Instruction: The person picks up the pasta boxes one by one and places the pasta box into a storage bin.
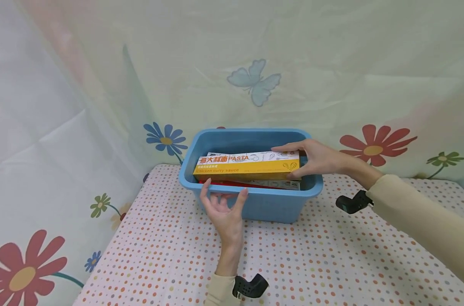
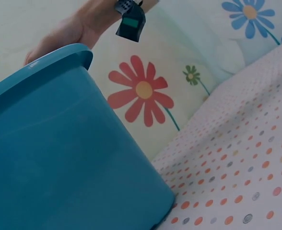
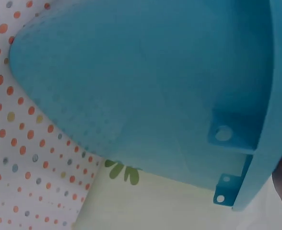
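Observation:
A blue plastic bin [image 1: 251, 204] stands on the table with several boxes inside. On top lies a yellow and white pasta box [image 1: 247, 165], printed "PASTA" and "Chicken curry sauce". My right hand [image 1: 317, 157] grips its right end, thumb at the front and fingers over the back edge. Beneath it show parts of a red box [image 1: 232, 183] and other white printed packaging [image 1: 285, 185]. My left hand [image 1: 226, 212] is at the bin's front rim, palm up. Its index fingertip reaches the rim beside the pasta box; the left wrist view does not show this hand.
A white tablecloth with coloured dots [image 1: 159, 255] covers the table. Behind it hangs a pale cloth [image 1: 312, 63] with flowers and a butterfly. Black devices are strapped to the left wrist [image 1: 251, 287] and the right wrist [image 1: 354, 202]. The bin's side [image 3: 131, 86] fills much of the right wrist view.

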The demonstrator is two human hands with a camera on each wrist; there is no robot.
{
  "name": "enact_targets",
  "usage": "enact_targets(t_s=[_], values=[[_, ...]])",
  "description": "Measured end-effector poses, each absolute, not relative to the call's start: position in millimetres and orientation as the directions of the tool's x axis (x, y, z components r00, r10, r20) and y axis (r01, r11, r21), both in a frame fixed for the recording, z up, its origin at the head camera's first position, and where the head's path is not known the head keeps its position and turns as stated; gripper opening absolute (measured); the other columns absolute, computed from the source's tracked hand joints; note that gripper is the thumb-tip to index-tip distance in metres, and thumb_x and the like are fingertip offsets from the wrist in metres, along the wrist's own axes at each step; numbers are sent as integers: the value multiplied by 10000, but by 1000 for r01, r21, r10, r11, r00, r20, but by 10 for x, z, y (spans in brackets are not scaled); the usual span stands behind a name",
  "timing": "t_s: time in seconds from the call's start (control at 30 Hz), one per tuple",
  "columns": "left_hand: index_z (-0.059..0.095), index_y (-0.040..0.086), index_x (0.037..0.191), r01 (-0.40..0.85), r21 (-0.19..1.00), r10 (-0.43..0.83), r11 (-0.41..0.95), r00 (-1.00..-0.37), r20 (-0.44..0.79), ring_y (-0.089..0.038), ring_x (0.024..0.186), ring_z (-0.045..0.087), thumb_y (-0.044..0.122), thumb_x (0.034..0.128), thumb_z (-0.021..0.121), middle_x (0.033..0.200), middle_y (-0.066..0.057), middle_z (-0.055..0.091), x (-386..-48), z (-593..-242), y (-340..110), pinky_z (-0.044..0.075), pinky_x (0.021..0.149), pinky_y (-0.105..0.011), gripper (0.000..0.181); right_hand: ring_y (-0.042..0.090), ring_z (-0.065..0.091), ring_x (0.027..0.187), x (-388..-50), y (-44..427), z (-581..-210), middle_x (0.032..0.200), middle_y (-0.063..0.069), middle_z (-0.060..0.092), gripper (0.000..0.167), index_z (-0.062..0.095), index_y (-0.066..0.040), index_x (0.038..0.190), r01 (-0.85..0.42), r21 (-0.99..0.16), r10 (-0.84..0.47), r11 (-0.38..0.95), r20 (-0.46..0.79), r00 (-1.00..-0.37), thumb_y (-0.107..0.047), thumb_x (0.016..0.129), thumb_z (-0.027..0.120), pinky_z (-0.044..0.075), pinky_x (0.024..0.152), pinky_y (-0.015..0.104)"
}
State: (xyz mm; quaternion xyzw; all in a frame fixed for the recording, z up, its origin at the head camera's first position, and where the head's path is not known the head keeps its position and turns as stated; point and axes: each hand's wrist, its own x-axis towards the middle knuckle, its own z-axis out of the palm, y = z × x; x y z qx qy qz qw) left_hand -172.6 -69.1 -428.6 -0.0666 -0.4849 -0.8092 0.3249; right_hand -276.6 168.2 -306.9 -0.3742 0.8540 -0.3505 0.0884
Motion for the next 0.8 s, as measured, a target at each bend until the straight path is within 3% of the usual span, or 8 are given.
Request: enact_targets(t_s=[0.27, 0.4, 0.5, 0.63, 0.8], values=[[258, 28, 1541, 599, 739, -469, -310, -772, 429, -203, 994, 585, 27, 868, 842, 1441, -357, 437, -1714, -4287, -706, 589, 867, -291, 891, 260, 614, 1034, -2825, 1674, -3088, 1320, 164, 665, 719, 556, 6, 1487, -531, -709, -706, 465, 65, -706, -89, 846, 867, 550, 877, 364], [235, -9, 1544, 591, 745, -472, -310, -776, 419, -208, 991, 586, 17, 859, 846, 1446, -337, 452, -1717, -4276, -713, 592, 865, -297, 919, 360, 602, 1281, -2853, 1687, -3075, 1444, 192, 612, 699, 524, 3, 1513, -502, -756, -707, 420, 75, -704, -81, 892, 833, 517, 1051, 505], [241, 0, 1545, 579, 754, -471, -311, -783, 406, -209, 992, 588, 18, 857, 849, 1450, -327, 459, -1713, -4278, -712, 595, 869, -304, 918, 341, 513, 1418, -2834, 1703, -3045, 1513, 206, 552, 669, 509, -2, 1524, -490, -793, -693, 363, 121, -710, -45, 922, 795, 474, 1122, 400], [253, 22, 1545, 570, 762, -469, -306, -787, 400, -213, 986, 594, 23, 865, 844, 1445, -325, 463, -1723, -4286, -715, 600, 873, -316, 901, 197, 543, 1399, -2682, 1726, -2991, 1514, 163, 566, 646, 526, -58, 1531, -505, -799, -663, 328, 186, -725, -40, 936, 777, 461, 1049, 190], [243, 5, 1549, 570, 766, -459, -297, -789, 409, -210, 979, 597, 34, 865, 848, 1431, -336, 463, -1773, -4279, -741, 599, 886, -349, 914, 45, 537, 1364, -2348, 1762, -2995, 1498, 68, 599, 629, 547, -123, 1527, -521, -797, -631, 304, 241, -737, -20, 944, 758, 463, 1036, 182]])
